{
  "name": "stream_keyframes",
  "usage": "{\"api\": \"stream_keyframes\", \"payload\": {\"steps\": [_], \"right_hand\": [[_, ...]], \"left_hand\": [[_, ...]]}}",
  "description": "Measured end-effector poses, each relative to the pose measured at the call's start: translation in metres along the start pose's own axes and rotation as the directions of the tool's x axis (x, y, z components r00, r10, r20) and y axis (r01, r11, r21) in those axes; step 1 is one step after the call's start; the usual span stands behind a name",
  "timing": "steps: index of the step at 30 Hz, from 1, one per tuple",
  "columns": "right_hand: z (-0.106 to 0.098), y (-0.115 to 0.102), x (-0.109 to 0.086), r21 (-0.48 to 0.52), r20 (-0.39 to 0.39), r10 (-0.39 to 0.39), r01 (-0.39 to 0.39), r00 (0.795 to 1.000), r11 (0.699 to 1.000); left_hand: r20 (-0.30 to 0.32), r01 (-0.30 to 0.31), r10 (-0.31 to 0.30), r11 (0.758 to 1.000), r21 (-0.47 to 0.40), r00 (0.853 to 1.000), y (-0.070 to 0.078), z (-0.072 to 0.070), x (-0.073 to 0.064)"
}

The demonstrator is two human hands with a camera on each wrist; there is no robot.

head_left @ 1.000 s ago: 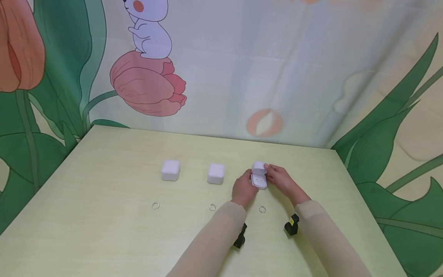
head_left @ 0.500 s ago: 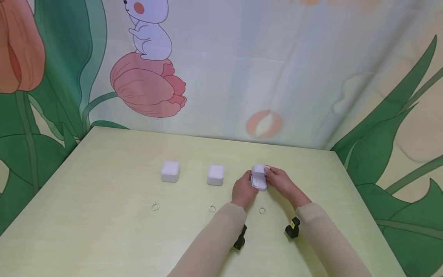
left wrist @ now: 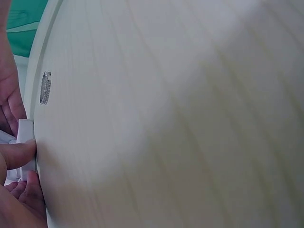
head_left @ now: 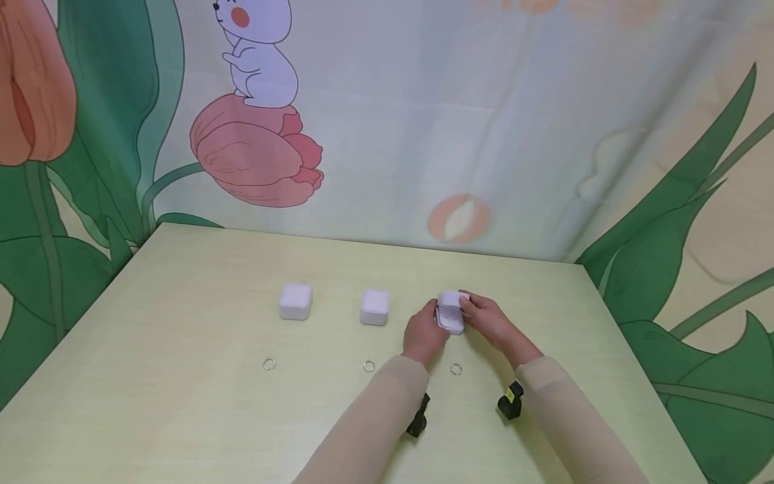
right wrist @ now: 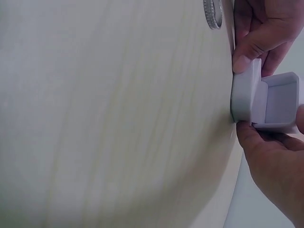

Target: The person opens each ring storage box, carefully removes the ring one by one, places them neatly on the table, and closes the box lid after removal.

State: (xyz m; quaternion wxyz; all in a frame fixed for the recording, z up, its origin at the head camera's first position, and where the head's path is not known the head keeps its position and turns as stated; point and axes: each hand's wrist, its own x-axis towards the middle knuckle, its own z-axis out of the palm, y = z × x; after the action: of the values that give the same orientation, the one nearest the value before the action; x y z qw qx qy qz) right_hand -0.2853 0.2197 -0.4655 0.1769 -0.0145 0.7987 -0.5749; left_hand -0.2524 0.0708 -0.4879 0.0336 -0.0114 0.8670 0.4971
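A small white ring box point(head_left: 450, 319) stands with its lid raised at the right of the table. My left hand point(head_left: 426, 334) grips its base from the left side; in the left wrist view the thumb presses the front of the base. On the right, my right hand point(head_left: 492, 323) holds the lid point(right wrist: 280, 100), thumb on its edge and other fingers mostly hidden behind. Just in front of the box lies a silver ring point(head_left: 456, 369), its textured band visible in the right wrist view. The lid hides part of the box's inside.
Two closed white boxes stand to the left, one in the middle point(head_left: 375, 307) and one farther left point(head_left: 295, 301). A silver ring point(head_left: 369, 366) lies before the first and another ring point(head_left: 269, 363) before the second. A printed curtain point(head_left: 375, 134) hangs behind the pale table point(head_left: 181, 403).
The lid of the box has tilted slightly forward and down under my right hand. My left hand stays at the base. The rings and the other boxes keep their places.
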Motion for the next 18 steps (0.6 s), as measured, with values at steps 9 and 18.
{"api": "stream_keyframes", "payload": {"steps": [9,18], "right_hand": [[-0.0014,0.0039,-0.0002,0.003,0.036,-0.019,0.018,0.999,1.0],[-0.0039,0.0094,-0.0012,0.012,0.064,-0.041,0.04,0.997,0.999]], "left_hand": [[-0.003,0.003,-0.003,1.0,0.015,1.0,0.0014,-0.0025,-0.0015],[0.009,0.006,-0.006,1.0,0.011,1.0,0.0016,-0.0023,-0.0021]]}}
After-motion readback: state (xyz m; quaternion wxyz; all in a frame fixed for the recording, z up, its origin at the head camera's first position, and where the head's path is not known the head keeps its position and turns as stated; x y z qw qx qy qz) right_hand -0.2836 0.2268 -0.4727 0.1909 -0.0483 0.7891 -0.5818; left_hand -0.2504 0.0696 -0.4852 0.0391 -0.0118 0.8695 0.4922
